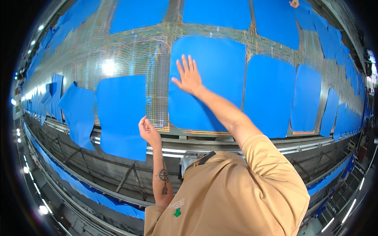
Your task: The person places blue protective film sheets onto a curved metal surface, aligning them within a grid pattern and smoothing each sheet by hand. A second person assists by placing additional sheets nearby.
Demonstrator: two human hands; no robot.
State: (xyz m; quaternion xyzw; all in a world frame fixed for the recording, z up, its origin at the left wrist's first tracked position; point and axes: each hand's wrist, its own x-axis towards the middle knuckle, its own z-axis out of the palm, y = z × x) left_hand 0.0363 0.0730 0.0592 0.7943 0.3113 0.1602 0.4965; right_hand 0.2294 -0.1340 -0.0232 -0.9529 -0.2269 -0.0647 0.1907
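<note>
My right hand (pixel 188 75) lies flat with its fingers spread on a large blue fabric piece (pixel 220 74) with rounded corners, spread smooth on the long table. My left hand (pixel 149 131) is closed at the table's near edge, its fingertips pinching the right edge of another blue fabric piece (pixel 120 106). The lower part of that piece hangs over the table's front edge. Between the two pieces shows a strip of bare table top (pixel 159 78), marked with fine coloured lines.
More blue pieces lie to the right (pixel 267 94) and along the far side (pixel 138 13). A crumpled blue piece (pixel 80 114) hangs over the edge at left. A metal rail (pixel 189 144) runs along the front. Another person's hand (pixel 294 3) shows at the far right.
</note>
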